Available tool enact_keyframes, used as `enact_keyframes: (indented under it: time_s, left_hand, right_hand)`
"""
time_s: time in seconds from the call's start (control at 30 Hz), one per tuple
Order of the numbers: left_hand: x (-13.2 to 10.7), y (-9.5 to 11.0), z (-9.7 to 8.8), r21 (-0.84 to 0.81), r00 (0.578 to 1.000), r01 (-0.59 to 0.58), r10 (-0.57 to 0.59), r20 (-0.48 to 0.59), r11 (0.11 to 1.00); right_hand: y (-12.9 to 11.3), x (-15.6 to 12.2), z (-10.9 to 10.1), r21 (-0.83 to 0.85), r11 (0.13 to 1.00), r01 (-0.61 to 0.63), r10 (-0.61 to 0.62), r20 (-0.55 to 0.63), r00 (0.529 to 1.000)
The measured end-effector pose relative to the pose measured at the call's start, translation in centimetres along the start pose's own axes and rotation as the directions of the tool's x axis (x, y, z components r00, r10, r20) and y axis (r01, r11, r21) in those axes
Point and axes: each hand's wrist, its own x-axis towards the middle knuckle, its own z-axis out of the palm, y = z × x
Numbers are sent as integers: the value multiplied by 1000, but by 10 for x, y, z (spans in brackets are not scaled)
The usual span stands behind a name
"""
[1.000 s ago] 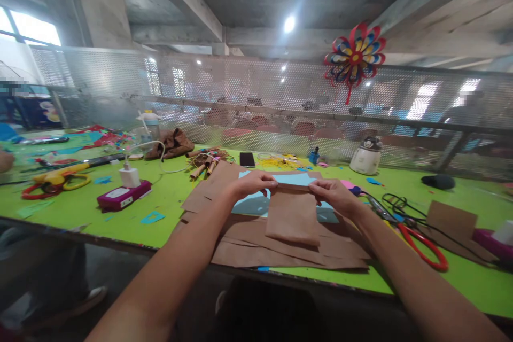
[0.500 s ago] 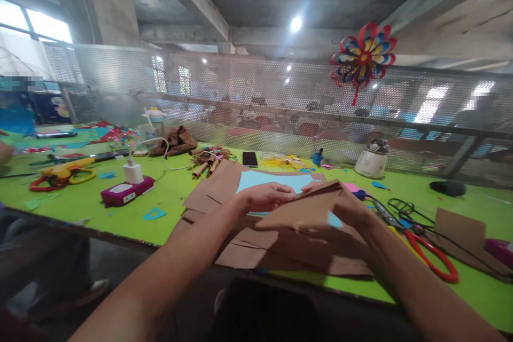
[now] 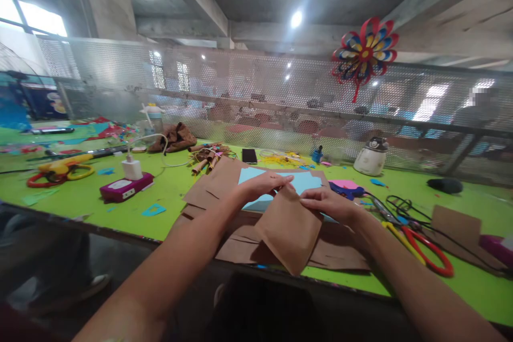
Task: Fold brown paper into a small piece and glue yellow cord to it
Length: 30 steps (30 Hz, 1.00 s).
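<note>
A folded piece of brown kraft paper (image 3: 290, 230) hangs from my two hands, with one corner pointing down toward the table's front edge. My left hand (image 3: 266, 184) pinches its top corner between thumb and fingers. On its upper right edge, my right hand (image 3: 328, 203) is closed, thumb and fingers together. Under the hands lies light blue paper (image 3: 252, 177), partly covered by the held piece. Larger brown paper sheets (image 3: 212, 187) with slits along their edges are spread beneath the blue paper.
Scissors with red and yellow handles (image 3: 430, 256) lie at right beside black cables. At left are a purple power strip (image 3: 126, 187) with a white charger and a yellow glue gun (image 3: 66, 165). Behind stand a phone (image 3: 249, 156), rolled brown paper tubes (image 3: 206, 159) and a white bottle (image 3: 371, 157).
The brown paper has swung from lying nearly level to hanging with a corner down. My right hand has moved left and lower along its edge; the left stays near the top.
</note>
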Motion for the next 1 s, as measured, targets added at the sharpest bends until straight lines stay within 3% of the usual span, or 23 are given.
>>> enact_keyframes:
  time_s: [0.1, 0.2, 0.37, 0.43, 0.5, 0.57, 0.63, 0.77, 1.0]
  left_hand:
    - [1, 3, 1, 11, 997, 75, -74, -32, 997]
    - [1, 5, 2, -84, 987, 148, -152, -44, 985]
    - [2, -1, 3, -63, 991, 137, -136, 6, 989]
    - [2, -5, 2, 24, 988, 149, -149, 34, 989]
    - [2, -8, 0, 169, 982, 161, -174, 69, 973]
    - [3, -9, 0, 354, 985, 109, -149, 87, 929]
    - [4, -10, 1, 514, 992, 5, -70, 106, 857]
    - [6, -12, 7, 665, 994, -65, -7, 106, 744]
    - [8, -21, 14, 729, 994, -85, 2, 114, 680]
  right_hand:
    - [5, 5, 4, 206, 975, -80, 82, 2, 997]
    - [2, 7, 7, 348, 931, -115, 137, -41, 990]
    - [-3, 6, 7, 386, 902, -193, 224, -35, 974]
    - [-2, 5, 6, 260, 948, -182, 201, -46, 979]
    - [0, 6, 6, 14, 992, -127, 128, -72, 989]
    - [2, 7, 7, -226, 973, -50, 30, -95, 995]
    - [2, 9, 9, -360, 933, 2, -47, -114, 992]
    - [2, 11, 14, -492, 870, 41, -127, -144, 981]
    - [17, 13, 10, -625, 770, 125, -202, -53, 978]
